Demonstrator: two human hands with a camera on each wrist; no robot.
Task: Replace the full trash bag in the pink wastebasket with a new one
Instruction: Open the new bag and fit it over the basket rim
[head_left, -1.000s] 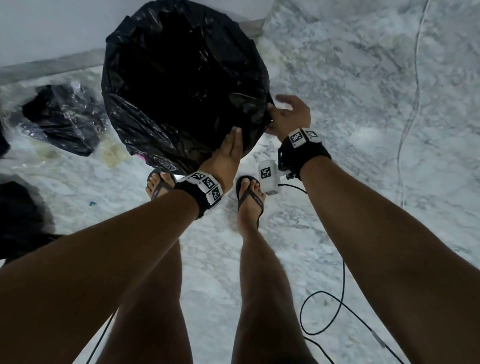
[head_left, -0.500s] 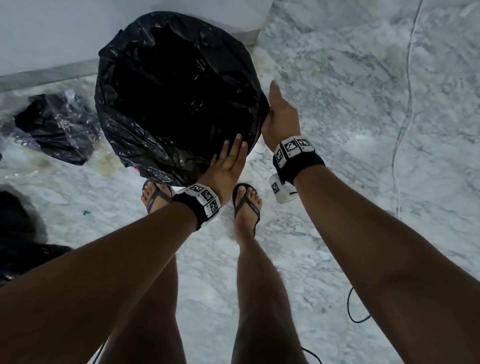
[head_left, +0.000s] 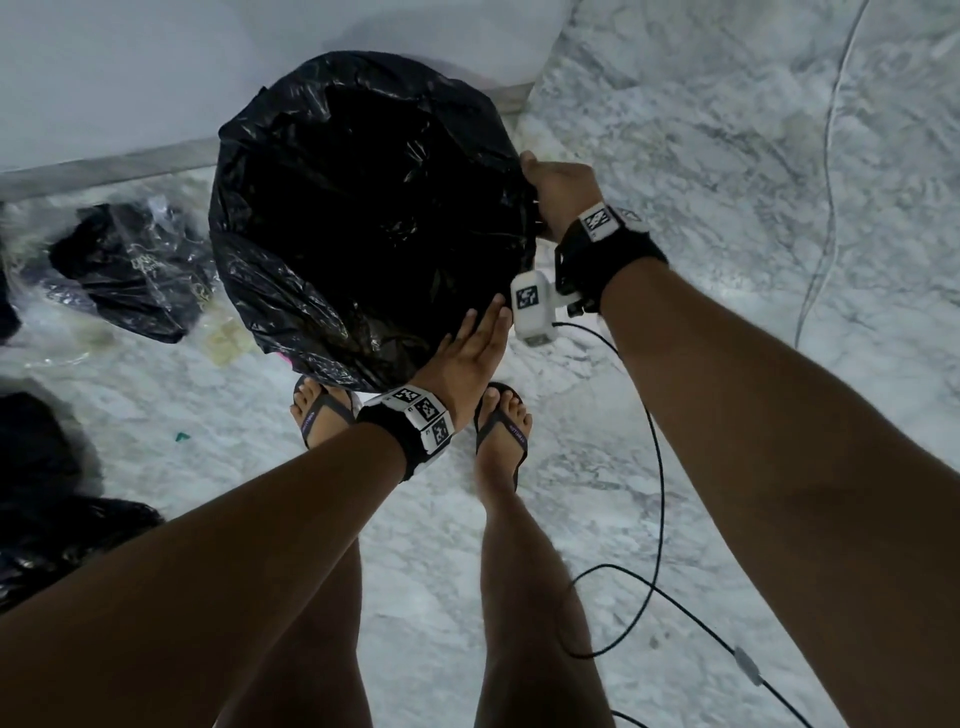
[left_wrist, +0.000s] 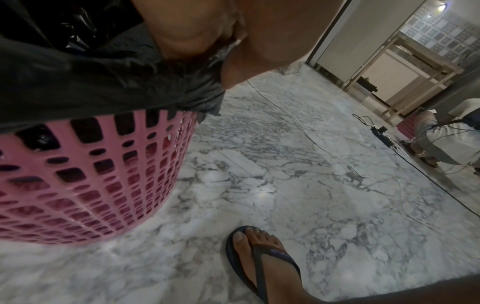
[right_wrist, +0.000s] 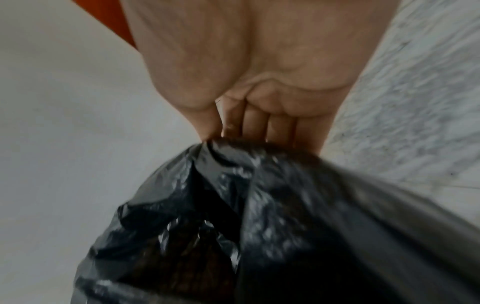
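A black trash bag (head_left: 363, 218) lines the pink wastebasket (left_wrist: 91, 181), its edge folded down over the rim; only a sliver of pink shows in the head view. My left hand (head_left: 467, 353) lies flat with straight fingers against the near side of the folded bag (left_wrist: 103, 82). At the right side of the rim my right hand (head_left: 556, 192) pinches the bag's edge (right_wrist: 259, 156) with curled fingers and thumb. The inside of the bag is dark and I cannot see what it holds.
Other black bags (head_left: 130, 270) and clear plastic lie on the marble floor to the left, one more at the far left (head_left: 47, 499). A white wall (head_left: 208, 67) stands behind the basket. Cables (head_left: 654, 467) trail on the floor at right. My sandalled feet (head_left: 501, 431) stand close to the basket.
My right hand went from lying flat along the rim to curling round the bag's edge. The left hand stayed pressed on the near side.
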